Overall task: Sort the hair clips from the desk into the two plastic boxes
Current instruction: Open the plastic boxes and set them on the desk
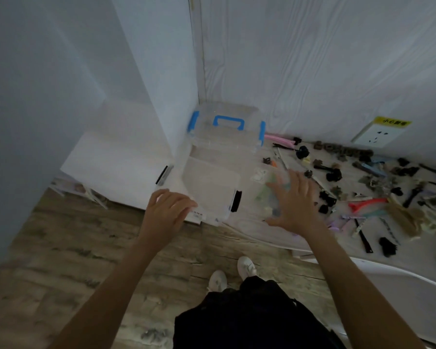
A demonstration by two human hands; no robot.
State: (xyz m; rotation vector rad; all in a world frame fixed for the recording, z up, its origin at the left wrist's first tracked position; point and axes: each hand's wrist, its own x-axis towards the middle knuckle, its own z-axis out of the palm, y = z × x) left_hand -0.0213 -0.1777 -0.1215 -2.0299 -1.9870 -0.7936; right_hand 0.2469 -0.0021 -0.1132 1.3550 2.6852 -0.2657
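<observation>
Two clear plastic boxes stand at the desk's left end: one with a blue handle and blue latches point(228, 122) at the back, and one with black latches point(212, 185) in front of it. My left hand point(166, 210) hovers with loosely bent fingers at the front box's near left corner, holding nothing. My right hand point(293, 200) is spread flat over pale clips just right of that box. Many hair clips point(363, 187), black, brown, pink, red and blue, lie scattered across the white desk point(275, 230) to the right.
White walls close in behind and to the left. A wall socket point(378, 134) with a yellow label sits at the back right. A low white shelf point(116, 159) lies left of the boxes. Below are the wooden floor, my white shoes point(233, 273) and dark clothing.
</observation>
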